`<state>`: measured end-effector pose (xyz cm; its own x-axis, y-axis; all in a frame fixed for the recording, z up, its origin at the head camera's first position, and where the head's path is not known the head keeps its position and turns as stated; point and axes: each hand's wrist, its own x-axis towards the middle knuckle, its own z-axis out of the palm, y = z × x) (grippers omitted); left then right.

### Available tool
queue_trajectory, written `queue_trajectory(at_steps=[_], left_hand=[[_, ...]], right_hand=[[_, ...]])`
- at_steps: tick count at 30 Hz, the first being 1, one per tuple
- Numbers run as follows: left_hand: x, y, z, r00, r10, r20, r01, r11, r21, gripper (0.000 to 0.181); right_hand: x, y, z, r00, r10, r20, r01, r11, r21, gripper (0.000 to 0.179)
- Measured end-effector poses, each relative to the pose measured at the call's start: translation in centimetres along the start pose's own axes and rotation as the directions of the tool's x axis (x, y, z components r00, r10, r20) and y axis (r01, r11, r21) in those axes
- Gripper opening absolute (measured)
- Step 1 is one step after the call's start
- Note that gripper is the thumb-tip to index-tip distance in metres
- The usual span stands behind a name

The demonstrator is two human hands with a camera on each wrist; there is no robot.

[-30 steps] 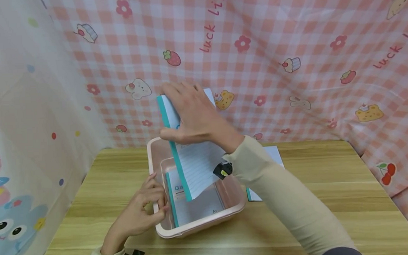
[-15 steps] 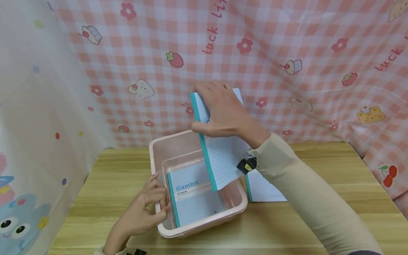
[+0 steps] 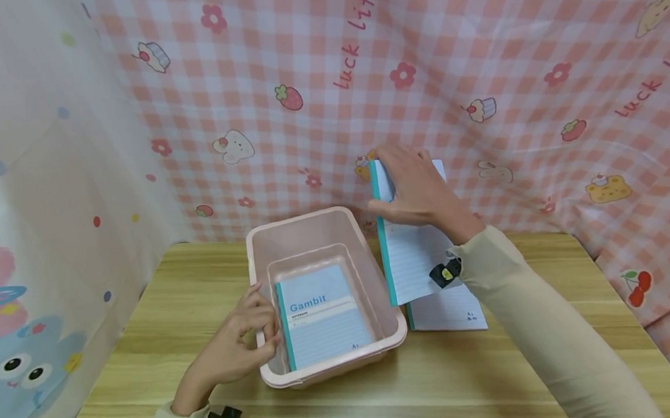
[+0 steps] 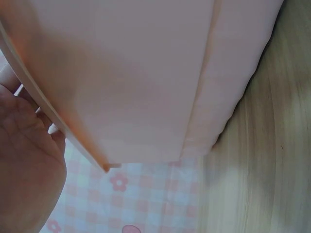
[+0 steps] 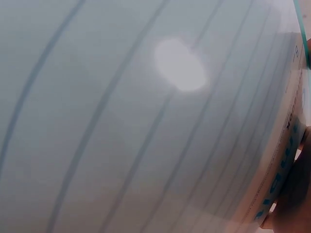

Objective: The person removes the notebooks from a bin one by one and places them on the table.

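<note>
My right hand (image 3: 416,189) grips a notebook (image 3: 414,261) by its upper part, thumb at the teal spine. The notebook tilts steeply, its lined cover facing me; that cover fills most of the right wrist view. Behind and below it, a second notebook (image 3: 445,314) lies on the table, partly covered. My left hand (image 3: 234,344) holds the left rim of a pale pink plastic bin (image 3: 307,229). In the left wrist view, fingers curl over the edge of the bin's wall (image 4: 136,82). Inside the bin lies a notebook (image 3: 326,317) marked "Gambit", face up.
The wooden table (image 3: 186,292) extends on both sides of the bin. A pink checked cloth (image 3: 287,167) hangs along its far edge. At the left hangs a white cloth (image 3: 39,205) with cartoon prints.
My right hand has carried its notebook rightward out from over the bin to above the table notebook. The bin's notebook has come into full view. My left hand keeps its place on the rim.
</note>
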<state>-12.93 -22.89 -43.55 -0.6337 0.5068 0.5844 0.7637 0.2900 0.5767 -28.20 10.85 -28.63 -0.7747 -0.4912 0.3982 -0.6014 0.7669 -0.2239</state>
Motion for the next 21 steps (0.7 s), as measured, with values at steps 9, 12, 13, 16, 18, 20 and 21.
queue_trajectory(at_steps=[9, 12, 13, 16, 18, 20, 21], left_hand=[[-0.1, 0.2, -0.1, 1.0, -0.023, 0.008, 0.023, 1.0, 0.015, 0.037], [-0.2, 0.3, -0.1, 0.999, -0.038, 0.011, 0.038, 0.999, 0.017, 0.037], [-0.2, 0.3, -0.1, 0.999, -0.038, 0.012, 0.038, 0.999, 0.018, 0.037], [-0.2, 0.3, -0.2, 0.998, -0.067, 0.02, 0.067, 0.998, 0.013, 0.036], [-0.2, 0.2, -0.2, 0.996, -0.087, 0.026, 0.087, 0.996, 0.012, 0.036], [-0.1, 0.1, -0.2, 0.995, -0.095, 0.028, 0.095, 0.995, 0.012, 0.036], [-0.1, 0.1, -0.2, 0.996, -0.088, 0.028, 0.088, 0.996, 0.013, 0.036]], right_hand=[[-2.0, 3.2, 1.2, 0.994, 0.078, 0.081, -0.076, 0.997, -0.031, 0.069], [-2.7, 4.3, 1.4, 0.99, 0.108, 0.095, -0.104, 0.993, -0.049, 0.068], [-2.9, 4.7, 1.5, 0.988, 0.121, 0.1, -0.116, 0.992, -0.056, 0.07], [-3.5, 5.7, 1.6, 0.981, 0.156, 0.118, -0.147, 0.986, -0.078, 0.079], [-3.9, 6.4, 1.7, 0.975, 0.177, 0.136, -0.165, 0.981, -0.098, 0.077], [-4.4, 7.1, 1.8, 0.968, 0.198, 0.154, -0.182, 0.977, -0.109, 0.071], [-4.7, 7.4, 1.8, 0.964, 0.208, 0.166, -0.191, 0.975, -0.114, 0.071]])
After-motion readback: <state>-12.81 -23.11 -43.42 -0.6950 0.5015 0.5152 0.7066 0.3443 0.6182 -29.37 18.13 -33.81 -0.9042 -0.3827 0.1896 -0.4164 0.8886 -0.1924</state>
